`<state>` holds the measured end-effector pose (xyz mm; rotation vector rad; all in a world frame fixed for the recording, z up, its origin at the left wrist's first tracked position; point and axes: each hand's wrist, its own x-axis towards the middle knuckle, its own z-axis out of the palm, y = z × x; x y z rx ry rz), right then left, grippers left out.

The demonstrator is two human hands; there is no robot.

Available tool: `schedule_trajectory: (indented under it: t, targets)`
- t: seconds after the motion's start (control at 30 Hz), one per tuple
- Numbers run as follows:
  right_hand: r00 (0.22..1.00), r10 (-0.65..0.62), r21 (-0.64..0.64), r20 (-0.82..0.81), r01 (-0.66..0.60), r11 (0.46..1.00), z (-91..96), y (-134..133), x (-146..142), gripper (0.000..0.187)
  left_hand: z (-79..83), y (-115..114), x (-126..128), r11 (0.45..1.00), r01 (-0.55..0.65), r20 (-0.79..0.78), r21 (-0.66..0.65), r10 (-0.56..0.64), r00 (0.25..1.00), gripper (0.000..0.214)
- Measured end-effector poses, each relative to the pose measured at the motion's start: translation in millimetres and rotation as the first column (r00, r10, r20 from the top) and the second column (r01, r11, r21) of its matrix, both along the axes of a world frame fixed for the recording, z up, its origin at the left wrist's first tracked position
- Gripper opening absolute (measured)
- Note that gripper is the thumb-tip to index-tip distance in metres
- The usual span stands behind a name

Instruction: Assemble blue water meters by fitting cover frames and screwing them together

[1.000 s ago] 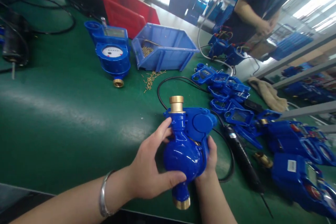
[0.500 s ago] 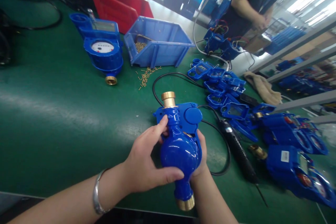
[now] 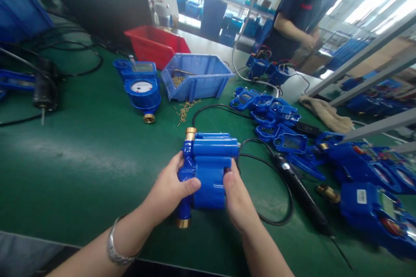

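Observation:
Both my hands hold a blue water meter [image 3: 206, 169] with brass threaded ends just above the green table [image 3: 81, 160]. My left hand [image 3: 169, 192] grips its left side, thumb across the front. Closed on the meter's right side is my right hand [image 3: 238, 201]. The meter's boxy blue housing faces me, one brass end pointing away, the other toward me. A silver bracelet circles my left wrist.
Another blue meter [image 3: 141, 88] with a dial lies further back, beside a blue bin [image 3: 195, 75] of brass screws and a red bin [image 3: 156, 45]. An electric screwdriver [image 3: 302, 194] with a black cable lies to the right, near blue covers [image 3: 276, 117] and more meters [image 3: 373, 199]. A person [image 3: 302, 13] stands at the far right.
I have turned the meter in my hands: the rounded body faced me before, now the boxy housing does. My view has tilted up slightly.

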<state>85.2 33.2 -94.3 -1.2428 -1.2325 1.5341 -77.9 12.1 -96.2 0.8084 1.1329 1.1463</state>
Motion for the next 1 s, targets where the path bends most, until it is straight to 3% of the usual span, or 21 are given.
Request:
schedule_trajectory:
  t: [0.07,0.13,0.23,0.3,0.4,0.5,0.63,0.7,0.83,0.9,0.97,1.0]
  targets:
    - [0.961,0.074,0.121,0.267,-0.110,0.987,8.2,-3.3,-8.4,0.077,-4.0,-1.5,-7.7,0.999,-0.033,0.069,-0.016,0.034,0.997,0.088]
    - [0.886,0.134,0.113,0.444,-0.203,0.973,17.7,-6.4,-21.3,0.082,-7.3,-5.1,-16.7,0.995,-0.084,0.100,-0.056,0.090,0.991,0.073]
    - [0.806,0.181,0.051,0.564,-0.252,0.966,29.2,-9.6,-47.2,0.087,-7.2,-11.2,-32.2,0.979,-0.146,0.166,-0.146,0.169,0.971,0.053]
    - [0.797,0.176,0.046,0.578,-0.247,0.968,32.8,-9.9,-64.1,0.088,-4.5,-14.5,-42.2,0.967,-0.154,0.217,-0.201,0.197,0.956,0.045]
    - [0.835,0.174,0.095,0.521,-0.260,0.961,33.3,-8.4,-82.1,0.079,-0.5,-20.9,-52.4,0.949,-0.191,0.252,-0.249,0.254,0.934,0.039]
    - [0.870,0.198,0.150,0.452,-0.293,0.944,32.0,-9.2,-92.8,0.071,1.3,-31.9,-54.8,0.906,-0.340,0.218,-0.252,0.396,0.892,0.042]
    - [0.886,0.208,0.204,0.415,-0.313,0.928,26.0,-12.8,-113.1,0.073,4.5,-44.2,-58.2,0.795,-0.548,0.135,-0.259,0.592,0.795,0.050]
    - [0.887,0.243,0.215,0.393,-0.346,0.913,21.4,-11.8,-127.5,0.076,6.7,-43.4,-67.3,0.722,-0.644,0.114,-0.255,0.683,0.721,0.041]
    - [0.875,0.364,0.232,0.319,-0.445,0.865,21.9,-6.7,-145.6,0.076,7.0,-21.3,-105.4,0.541,-0.818,0.057,-0.196,0.839,0.541,0.007]
    - [0.901,0.367,0.279,0.231,-0.422,0.862,31.3,-7.1,-141.8,0.065,6.2,-1.9,-130.6,0.497,-0.852,0.039,-0.168,0.867,0.497,0.003]
    - [0.900,0.434,0.243,-0.027,-0.416,0.877,42.7,-11.0,-130.4,0.049,8.3,19.2,-155.3,0.480,-0.865,0.033,-0.146,0.876,0.481,0.004]
    - [0.847,0.483,0.187,-0.221,-0.449,0.874,46.4,-14.1,-123.4,0.043,11.2,28.9,-166.3,0.486,-0.863,0.030,-0.138,0.873,0.487,0.006]
